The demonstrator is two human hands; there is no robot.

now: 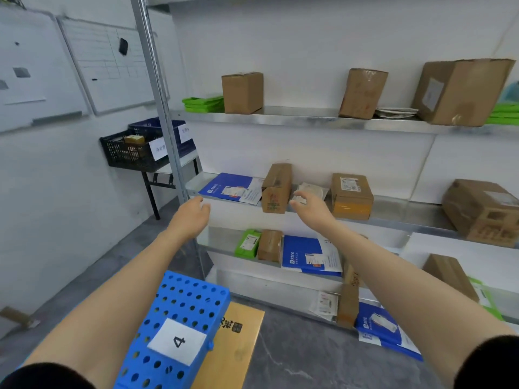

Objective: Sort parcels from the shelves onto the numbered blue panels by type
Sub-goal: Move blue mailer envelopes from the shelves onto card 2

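Note:
Both my arms reach toward the middle shelf point(393, 213). My left hand point(193, 213) hovers empty just below the shelf edge, under a blue mailer envelope point(224, 186). My right hand point(311, 204) is open, fingers spread, just right of a tall narrow cardboard box point(276, 189) and in front of a white poly bag point(313, 189). It holds nothing. A blue perforated panel point(182, 313) marked 4 lies on the floor below my left arm, with a yellow-brown flat parcel point(238, 349) beside it.
The top shelf point(309, 119) carries three brown boxes and green mailers. Lower shelves hold more boxes, blue mailers and green packets. A steel upright point(160, 88) stands at the shelf's left end. Black and blue crates point(134, 150) sit on a small table by the left wall.

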